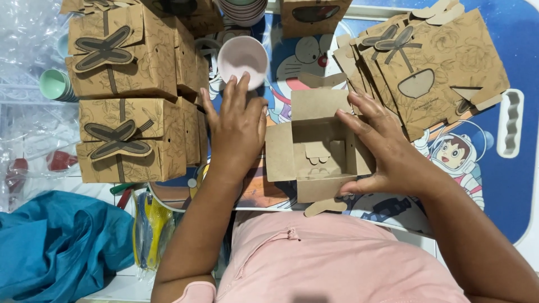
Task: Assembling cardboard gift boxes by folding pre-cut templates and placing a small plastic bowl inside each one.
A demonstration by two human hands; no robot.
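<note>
An open brown cardboard box [314, 148] sits in front of me on a cartoon-printed table [505, 185], flaps spread, its inside bare. My right hand [382, 148] grips its right wall, thumb at the near flap. My left hand [236, 126] lies flat just left of the box, fingertips touching the near rim of a small pink bowl [242, 57] that stands apart from the box.
Closed brown boxes with bow cut-outs [126, 95] are stacked at the left. Flat unfolded boxes [426, 67] lie piled at the right. More stacked bowls [242, 10] stand at the back, mint cups [55, 84] at far left, blue cloth [56, 247] near left.
</note>
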